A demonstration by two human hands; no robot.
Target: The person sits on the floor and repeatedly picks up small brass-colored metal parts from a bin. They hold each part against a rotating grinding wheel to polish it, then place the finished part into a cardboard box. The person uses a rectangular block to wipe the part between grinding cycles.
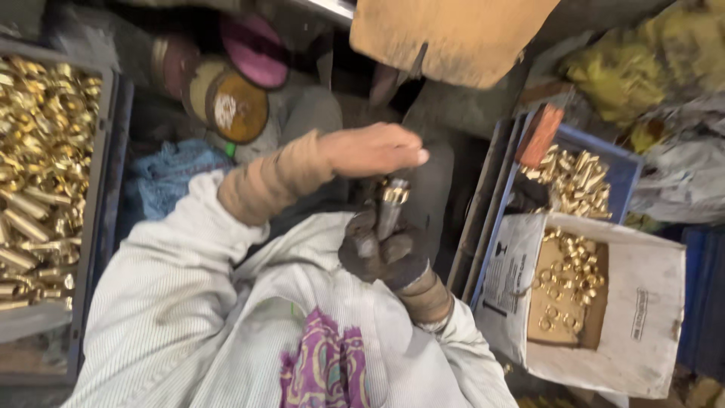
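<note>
Pale striped sleeves, tan wrist wraps, grimy dark glove on right hands point(384, 253).

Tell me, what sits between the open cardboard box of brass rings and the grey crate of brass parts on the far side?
In the head view, the person's two hands: the left hand above, the right hand gripping a metal tool, plus their pale sleeves.

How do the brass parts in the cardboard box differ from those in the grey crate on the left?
The cardboard box holds a thin scatter of small ring-like pieces, its bottom showing; the grey crate is heaped, its bottom hidden. The crate's pieces include longer tubes; the box's look short and round. Both loads are shiny and gold-coloured.
</note>
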